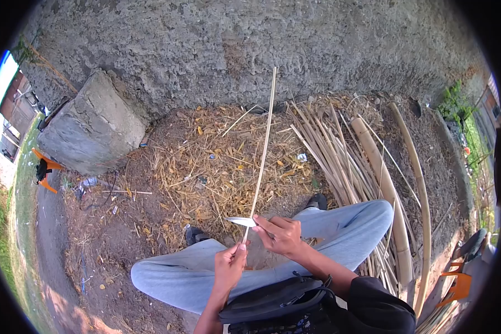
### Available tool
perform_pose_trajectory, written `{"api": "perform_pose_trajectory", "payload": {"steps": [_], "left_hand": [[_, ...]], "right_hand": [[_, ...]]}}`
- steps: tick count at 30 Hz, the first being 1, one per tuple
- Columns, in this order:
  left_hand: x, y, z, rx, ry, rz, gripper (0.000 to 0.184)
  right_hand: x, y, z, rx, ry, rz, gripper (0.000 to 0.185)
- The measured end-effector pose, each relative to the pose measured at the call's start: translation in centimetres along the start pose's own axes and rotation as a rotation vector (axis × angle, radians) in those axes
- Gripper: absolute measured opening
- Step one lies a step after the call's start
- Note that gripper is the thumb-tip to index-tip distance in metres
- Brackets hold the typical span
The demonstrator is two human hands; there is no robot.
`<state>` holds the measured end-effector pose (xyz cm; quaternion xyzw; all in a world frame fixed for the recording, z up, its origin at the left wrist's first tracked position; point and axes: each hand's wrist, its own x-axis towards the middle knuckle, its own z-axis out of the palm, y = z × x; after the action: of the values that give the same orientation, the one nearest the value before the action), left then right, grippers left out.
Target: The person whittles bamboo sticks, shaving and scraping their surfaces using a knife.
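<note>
A long, thin pale strip [266, 133] rises from between my hands toward the rough wall. My left hand [230, 267] is closed round the strip's lower end. Just above and to the right, my right hand [278, 235] is closed on a knife, its handle hidden in the fingers. The knife's blade [241, 221] points left and crosses the strip close to my right fingertips. Whether the edge cuts into the strip is too small to tell.
Split strips [331, 156] lie in a pile at the right, beside thick bamboo poles [381, 172]. A concrete block [97, 122] stands against the wall [206, 55]. Dry leaves cover the ground between my grey-trousered legs [339, 222] and the wall. Another person's foot [472, 243] shows at the far right.
</note>
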<state>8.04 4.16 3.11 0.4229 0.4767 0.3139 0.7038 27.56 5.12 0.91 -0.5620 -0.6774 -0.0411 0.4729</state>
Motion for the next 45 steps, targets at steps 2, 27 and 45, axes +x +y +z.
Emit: {"api": "perform_pose_trajectory", "payload": {"steps": [2,27,45], "left_hand": [[0.0,-0.4,-0.2,0.015,-0.002,0.006,0.028],[-1.9,-1.7,0.4,0.317,0.021,0.072,0.026],[-3.7,-0.4,-3.3,0.49,-0.018,0.162,0.024]], "right_hand": [[0.0,-0.1,0.1,-0.002,0.006,-0.005,0.029],[2.2,3.8,-0.9,-0.066,0.114,0.219,0.027],[4.9,7.0,-1.3,-0.096,0.173,0.241,0.023]]}}
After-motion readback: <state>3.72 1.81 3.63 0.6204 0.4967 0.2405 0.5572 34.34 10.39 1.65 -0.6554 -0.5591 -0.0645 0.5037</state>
